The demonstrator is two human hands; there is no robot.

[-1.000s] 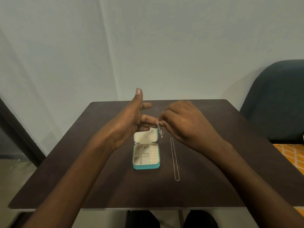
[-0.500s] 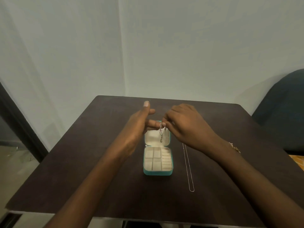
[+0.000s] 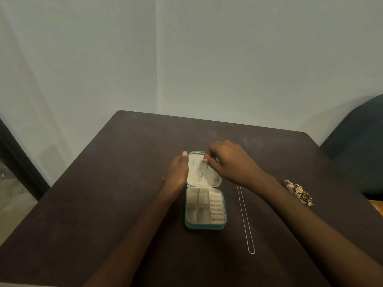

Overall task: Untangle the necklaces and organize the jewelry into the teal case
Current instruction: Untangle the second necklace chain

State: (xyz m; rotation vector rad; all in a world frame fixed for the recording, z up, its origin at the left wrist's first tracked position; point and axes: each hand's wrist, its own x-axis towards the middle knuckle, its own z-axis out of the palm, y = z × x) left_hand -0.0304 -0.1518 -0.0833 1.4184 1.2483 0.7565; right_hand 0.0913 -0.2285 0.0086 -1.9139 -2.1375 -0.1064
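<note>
**Chain pinched at the open case lid**

The right hand (image 3: 230, 162) grip pinches a silver necklace (image 3: 202, 169) against the lid of the teal case (image 3: 204, 224). Left hand (image 3: 178, 170), grip flat and open, steadies the lid. Below the grip, the cream compartments look empty. On the dark worktop (image 3: 103, 193), another chain (image 3: 245, 220) lies right.

You face a dark brown square worktop (image 3: 107, 195) set into a corner where two pale grey-blue walls (image 3: 248, 59) meet. At your right a dark blue chair (image 3: 356, 146) stands just beside it. At your left runs a dark door frame (image 3: 18, 162), with grey floor (image 3: 14, 201) below.
</note>
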